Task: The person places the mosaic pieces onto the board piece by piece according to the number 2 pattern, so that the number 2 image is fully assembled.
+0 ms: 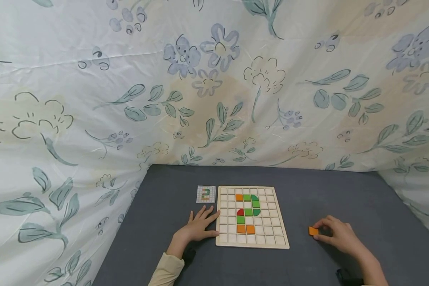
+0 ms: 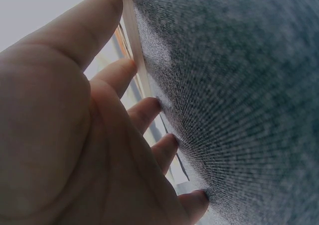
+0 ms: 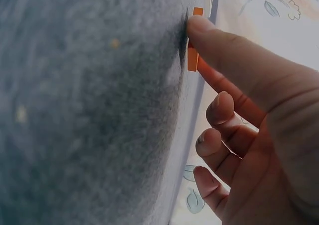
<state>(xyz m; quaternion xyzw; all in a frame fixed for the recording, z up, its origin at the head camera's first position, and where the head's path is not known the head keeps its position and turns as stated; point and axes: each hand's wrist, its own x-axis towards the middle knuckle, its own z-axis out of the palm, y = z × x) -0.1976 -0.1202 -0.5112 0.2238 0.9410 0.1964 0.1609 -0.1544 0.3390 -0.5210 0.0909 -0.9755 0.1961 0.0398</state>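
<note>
A wooden grid board [image 1: 281, 242] lies on the dark table, with green, orange and red tiles set in some of its squares. The tiles form a curved, figure-like pattern. My left hand [image 1: 197, 226] is spread flat beside it, thumb and fingertips at the board's left edge; in the left wrist view the fingers [image 2: 144, 110] stretch along that edge. To the right of the board, my right hand [image 1: 339, 235] pinches an orange square tile [image 1: 313, 231] between thumb and index finger. Close over the tabletop, the same orange tile [image 3: 193, 59] shows edge-on in the right wrist view.
A small pattern card [image 1: 205, 194] with a coloured grid lies left of the board's upper corner. Dark grey cloth [image 1: 300, 190] covers the table. Behind and at both sides hangs a white curtain [image 1: 214, 119] printed with flowers and leaves.
</note>
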